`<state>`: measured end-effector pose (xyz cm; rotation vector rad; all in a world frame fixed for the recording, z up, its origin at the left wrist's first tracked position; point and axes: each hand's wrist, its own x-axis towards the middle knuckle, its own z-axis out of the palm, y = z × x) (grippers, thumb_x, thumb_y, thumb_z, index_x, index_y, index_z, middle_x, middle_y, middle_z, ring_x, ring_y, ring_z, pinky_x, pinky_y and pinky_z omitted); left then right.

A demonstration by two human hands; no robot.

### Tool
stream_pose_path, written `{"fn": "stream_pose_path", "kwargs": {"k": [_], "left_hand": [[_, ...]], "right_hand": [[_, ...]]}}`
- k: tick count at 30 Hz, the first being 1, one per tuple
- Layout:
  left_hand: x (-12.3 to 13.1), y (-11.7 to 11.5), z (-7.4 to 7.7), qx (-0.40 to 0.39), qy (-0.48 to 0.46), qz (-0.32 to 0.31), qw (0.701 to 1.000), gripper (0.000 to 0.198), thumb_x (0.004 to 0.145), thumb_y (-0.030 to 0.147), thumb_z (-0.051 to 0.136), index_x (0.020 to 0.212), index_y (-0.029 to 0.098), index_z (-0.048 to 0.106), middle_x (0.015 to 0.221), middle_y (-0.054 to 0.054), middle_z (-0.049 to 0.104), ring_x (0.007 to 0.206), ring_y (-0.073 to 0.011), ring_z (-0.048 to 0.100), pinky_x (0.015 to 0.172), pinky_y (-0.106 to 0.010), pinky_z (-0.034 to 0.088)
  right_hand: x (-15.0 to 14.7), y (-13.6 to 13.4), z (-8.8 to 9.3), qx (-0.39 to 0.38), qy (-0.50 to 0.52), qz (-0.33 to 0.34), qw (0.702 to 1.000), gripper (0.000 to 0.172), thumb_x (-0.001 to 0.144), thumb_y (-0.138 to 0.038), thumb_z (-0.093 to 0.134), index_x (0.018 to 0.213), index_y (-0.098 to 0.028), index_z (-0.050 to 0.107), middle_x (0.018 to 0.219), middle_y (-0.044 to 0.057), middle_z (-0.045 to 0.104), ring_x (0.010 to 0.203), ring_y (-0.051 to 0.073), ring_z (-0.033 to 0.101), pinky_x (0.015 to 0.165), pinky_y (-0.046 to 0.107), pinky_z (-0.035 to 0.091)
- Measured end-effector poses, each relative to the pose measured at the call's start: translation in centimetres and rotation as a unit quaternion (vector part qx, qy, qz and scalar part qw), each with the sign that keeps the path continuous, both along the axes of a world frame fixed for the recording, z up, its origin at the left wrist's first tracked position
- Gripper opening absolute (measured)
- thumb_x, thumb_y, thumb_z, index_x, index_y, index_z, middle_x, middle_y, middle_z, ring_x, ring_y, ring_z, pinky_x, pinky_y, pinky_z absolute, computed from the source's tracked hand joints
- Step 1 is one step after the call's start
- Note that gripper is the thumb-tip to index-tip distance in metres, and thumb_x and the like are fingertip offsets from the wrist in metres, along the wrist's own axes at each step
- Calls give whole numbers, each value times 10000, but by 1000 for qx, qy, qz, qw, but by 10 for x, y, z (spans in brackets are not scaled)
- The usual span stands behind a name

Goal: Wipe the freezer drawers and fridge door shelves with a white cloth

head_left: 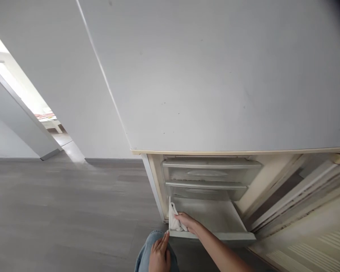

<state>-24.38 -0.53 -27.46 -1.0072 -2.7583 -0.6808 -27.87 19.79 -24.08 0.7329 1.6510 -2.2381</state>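
Gripping a white cloth (174, 221), the right hand (187, 222) is sitting at 6 o'clock in the view, with its fingers (181, 216) curled tight around the bunched fabric. The cloth is lying against the inner left wall of the bottom drawer (215, 236), right at its near-left corner and at 9 o'clock from the hand. That drawer is standing pulled out from the freezer compartment, and the forearm is crossing its front rim from 5 o'clock.

The left hand (159, 255) is resting at the lower edge, at 7 o'clock from the right hand. Its fingers (166, 238) are lying flat and loosely spread on a knee in blue jeans (144, 253), holding nothing, with the tips just short of the drawer front.

Two closed translucent drawers (206, 172) are stacked at 12 o'clock from the cloth. The grey upper door (215, 75) is filling the top of the view, and the opened freezer door (314, 226) is hanging at 4 o'clock. Grey plank floor (59, 207) is spreading out toward 8 o'clock, with a bright doorway (45, 117) at 9 o'clock.
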Motion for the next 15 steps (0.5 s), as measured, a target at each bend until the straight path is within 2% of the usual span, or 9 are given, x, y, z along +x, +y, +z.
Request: {"fn": "stream_pose_path", "kwargs": {"k": [4, 7, 10, 13, 15], "left_hand": [[-5, 1, 4, 11, 9, 16, 1000, 498, 809, 125, 373, 1279, 233, 497, 1082, -28, 749, 961, -158, 676, 802, -284, 564], [-10, 0, 10, -5, -19, 13, 1000, 433, 851, 280, 406, 1273, 254, 502, 1032, -11, 764, 926, -161, 688, 748, -282, 570], [-15, 1, 17, -14, -48, 31, 998, 440, 855, 364, 405, 1267, 251, 508, 1064, -31, 752, 943, -185, 686, 779, -317, 562], [-18, 7, 24, -20, -80, 57, 995, 403, 853, 391, 402, 1186, 246, 575, 1102, -41, 735, 1010, -206, 664, 865, -351, 533], [-19, 12, 27, -24, -97, 74, 992, 364, 849, 392, 408, 1116, 250, 612, 1079, -35, 738, 1018, -210, 654, 881, -357, 518]], "right_hand": [[9, 4, 0, 11, -22, 31, 999, 24, 644, -170, 624, 647, -146, 627, 594, 29, 614, 569, 168, 572, 556, 237, 399], [16, 27, 0, 47, -10, 2, 999, 120, 594, -68, 579, 658, -151, 635, 578, 12, 604, 563, 174, 562, 554, 243, 388], [34, 72, 1, 93, 36, -60, 993, 187, 566, 2, 547, 590, -173, 609, 558, -9, 578, 620, 171, 545, 605, 241, 385], [60, 126, 1, 109, 93, -116, 983, 256, 550, 44, 552, 493, -205, 539, 574, -5, 564, 759, 182, 552, 723, 256, 409], [76, 159, 1, 97, 124, -210, 965, 281, 618, 8, 571, 479, -224, 497, 540, -5, 525, 742, 179, 544, 758, 297, 429]]}}
